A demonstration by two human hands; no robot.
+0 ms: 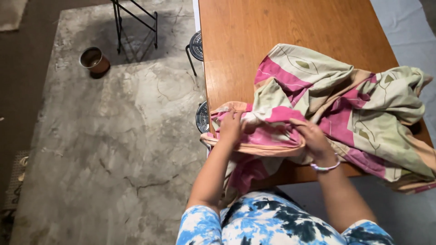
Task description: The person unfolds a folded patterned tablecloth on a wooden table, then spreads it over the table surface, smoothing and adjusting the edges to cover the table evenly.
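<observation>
A large crumpled cloth (345,104), patterned in pink, pale green and beige, lies on a wooden table (254,31) and hangs over its near edge. My left hand (231,127) grips a bunched fold of the cloth at the table's near left corner. My right hand (311,136), with a beaded bracelet at the wrist, presses and grips the cloth just to the right of it. Both hands are close together on the same fold.
A cracked concrete floor (113,136) spreads to the left. A small brown metal pot (94,60) stands on it, near the black legs of a frame (136,22). Two black stools (197,45) sit tucked at the table's left edge. I wear a blue tie-dye top.
</observation>
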